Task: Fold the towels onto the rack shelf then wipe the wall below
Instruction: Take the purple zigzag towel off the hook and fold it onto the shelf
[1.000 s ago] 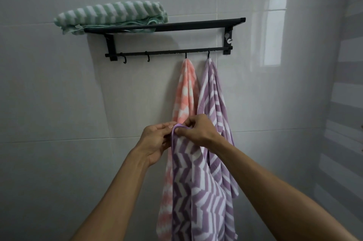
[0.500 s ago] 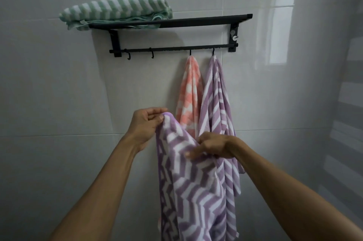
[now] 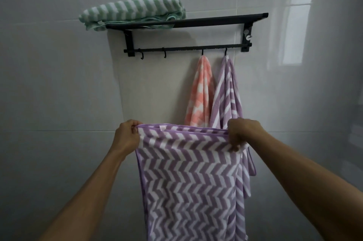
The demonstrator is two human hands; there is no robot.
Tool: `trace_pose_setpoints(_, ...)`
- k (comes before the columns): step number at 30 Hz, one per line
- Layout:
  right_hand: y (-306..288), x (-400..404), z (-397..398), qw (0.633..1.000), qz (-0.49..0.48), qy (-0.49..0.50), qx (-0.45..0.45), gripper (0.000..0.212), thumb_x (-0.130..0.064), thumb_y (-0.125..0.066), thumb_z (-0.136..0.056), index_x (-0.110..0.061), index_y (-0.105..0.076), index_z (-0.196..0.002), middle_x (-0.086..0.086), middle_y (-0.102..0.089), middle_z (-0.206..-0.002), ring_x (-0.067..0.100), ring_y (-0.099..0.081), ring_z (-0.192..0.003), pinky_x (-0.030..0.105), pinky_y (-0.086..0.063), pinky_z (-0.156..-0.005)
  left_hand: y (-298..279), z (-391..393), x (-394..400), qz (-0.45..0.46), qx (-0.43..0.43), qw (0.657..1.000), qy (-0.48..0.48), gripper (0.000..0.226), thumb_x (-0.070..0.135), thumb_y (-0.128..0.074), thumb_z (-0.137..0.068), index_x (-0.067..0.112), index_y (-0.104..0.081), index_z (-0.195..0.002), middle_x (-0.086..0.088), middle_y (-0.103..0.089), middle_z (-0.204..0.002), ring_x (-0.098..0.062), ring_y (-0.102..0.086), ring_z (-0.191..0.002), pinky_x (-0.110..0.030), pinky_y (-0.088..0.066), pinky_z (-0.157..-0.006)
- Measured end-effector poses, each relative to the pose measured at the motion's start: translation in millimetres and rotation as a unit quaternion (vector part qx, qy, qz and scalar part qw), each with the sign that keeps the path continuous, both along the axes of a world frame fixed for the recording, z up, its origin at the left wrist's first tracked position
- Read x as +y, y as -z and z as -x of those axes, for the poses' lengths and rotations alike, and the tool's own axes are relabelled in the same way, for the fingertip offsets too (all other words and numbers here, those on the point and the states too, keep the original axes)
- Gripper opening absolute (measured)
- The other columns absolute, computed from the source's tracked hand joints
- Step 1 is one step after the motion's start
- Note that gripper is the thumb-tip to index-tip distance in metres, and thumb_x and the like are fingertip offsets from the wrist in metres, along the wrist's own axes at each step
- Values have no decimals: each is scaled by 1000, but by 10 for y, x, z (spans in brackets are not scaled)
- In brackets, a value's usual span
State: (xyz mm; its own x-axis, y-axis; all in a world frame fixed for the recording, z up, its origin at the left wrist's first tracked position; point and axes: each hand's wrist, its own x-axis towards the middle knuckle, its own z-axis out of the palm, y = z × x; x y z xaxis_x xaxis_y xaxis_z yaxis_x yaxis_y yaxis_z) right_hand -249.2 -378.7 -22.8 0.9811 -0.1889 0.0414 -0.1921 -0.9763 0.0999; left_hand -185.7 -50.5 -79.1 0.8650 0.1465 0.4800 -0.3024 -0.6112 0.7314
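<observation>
The left hand (image 3: pixel 127 138) and right hand (image 3: pixel 238 135) each pinch a top corner of the purple chevron towel (image 3: pixel 188 185), which hangs spread below the rack shelf (image 3: pixel 206 21). Keep the top edge taut and level; bring the corners together evenly so the fold lies square.

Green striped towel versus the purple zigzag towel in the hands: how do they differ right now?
The green-and-white striped towel lies folded on the black wall rack's shelf; the purple-and-white zigzag towel hangs spread open in the air. Nothing touches the green one; the left hand and right hand pinch the purple one's top corners. Both have white-banded plush fabric.
</observation>
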Motion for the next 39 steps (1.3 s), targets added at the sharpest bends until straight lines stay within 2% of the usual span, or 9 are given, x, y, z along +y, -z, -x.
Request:
trace_pose_setpoints(3,-67,18,2,993,13,-1,-114,36,-22,-66,-89,-15,-56,-123,8,-62,-123,30,-62,-112,38,-46,-83,5,15,-29,11,26,999,-14,29,0,-38,-94,10,-64,-104,-10,-67,-103,-27,-61,-92,-31,-45,-76)
trace_pose_setpoints(8,-163,-32,-41,981,1,5,-196,26,-20,-63,-92,-12,-57,-116,10,-62,-118,34,-64,-106,42,-49,-82,-85,-4,11,27,28,999,-15,26,11,-36,-99,11,-63,-101,-11,-66,-102,-31,-62,-94,-36,-49,-79)
trace_pose_setpoints(11,-241,-121,-65,980,-66,6,-185,28,-23,-75,-84,-14,-50,-96,10,-63,-103,31,-65,-87,38,-53,-74,-144,0,33,31,23,999,19,27,18,-40,-100,13,-63,-88,-9,-67,-93,-29,-61,-88,-35,-45,-73)
trace_pose_setpoints(16,-372,-240,-66,981,-141,10,-136,28,-15,-83,-78,-9,-61,-95,12,-64,-89,22,-70,-47,35,-62,-55,-160,64,36,-20,-3,997,70,20,35,-63,-90,19,-62,-79,-1,-64,-78,-19,-58,-71,-31,-43,-64)
trace_pose_setpoints(22,-345,-191,-59,982,-47,-10,-180,51,-20,-92,-69,-14,-48,-94,6,-58,-97,26,-64,-83,39,-56,-72,-258,-19,-5,74,-59,993,66,6,20,-78,-85,15,-77,-85,-2,-75,-80,-19,-68,-73,-35,-57,-72)
trace_pose_setpoints(27,-419,-170,-53,985,-11,-34,-168,44,-29,-86,-76,-17,-51,-99,1,-56,-93,21,-58,-81,38,-51,-69,-444,-110,-72,104,-70,991,40,12,13,-80,-83,9,-79,-95,-3,-74,-82,-14,-65,-74,-25,-53,-75)
trace_pose_setpoints(31,-481,-161,-55,983,51,-54,-168,30,-26,-77,-84,-17,-49,-90,-3,-49,-80,19,-54,-79,35,-48,-67,-485,-174,-80,126,-56,989,61,9,12,-78,-84,19,-75,-80,2,-71,-76,-14,-64,-71,-25,-51,-73)
trace_pose_setpoints(34,-510,-205,-83,980,-56,-74,-175,36,-26,-80,-83,-12,-48,-75,5,-56,-84,18,-53,-69,29,-40,-56,-493,-258,-6,147,-40,986,66,11,21,-78,-86,25,-73,-77,-6,-74,-83,-24,-70,-79,-39,-60,-76)
trace_pose_setpoints(39,-355,-373,-78,955,-257,-73,-130,27,-19,-90,-74,-6,-74,-91,13,-69,-81,30,-72,-71,25,-56,-45,-319,-296,123,142,-1,990,11,17,26,-84,-79,15,-72,-73,-14,-74,-82,-29,-70,-78,-53,-61,-78)
